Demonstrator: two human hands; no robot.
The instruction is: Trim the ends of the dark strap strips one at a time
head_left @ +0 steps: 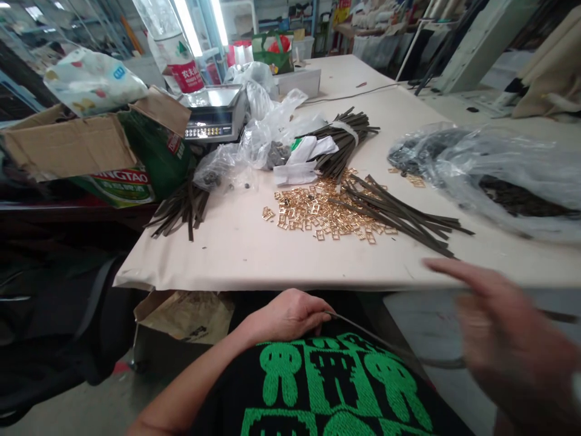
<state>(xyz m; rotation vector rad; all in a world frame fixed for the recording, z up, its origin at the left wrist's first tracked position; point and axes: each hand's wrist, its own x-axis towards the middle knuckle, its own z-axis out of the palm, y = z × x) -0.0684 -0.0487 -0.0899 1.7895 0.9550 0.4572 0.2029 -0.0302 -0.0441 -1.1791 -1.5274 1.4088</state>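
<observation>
My left hand (295, 315) is closed in a pinch on the end of a thin dark olive strip (367, 334), in front of my black shirt with green figures. The strip runs rightward to my right hand (508, 339), which is smeared by motion. Its index finger points toward the table's front edge, while the other fingers seem curled around the strip, whose tail shows beyond the hand. On the table lies a pile of small gold metal buckles (318, 212). Loose dark strips (403, 212) rest across its right side, and a tied bundle of strips (351, 136) lies behind.
More strips (181, 212) hang at the table's left corner. Clear plastic bags (258, 133) and a digital scale (218, 112) stand behind them. A cardboard box (68, 145) is at left. A large plastic bag (494, 169) with dark contents lies at right on the pale table (254, 260).
</observation>
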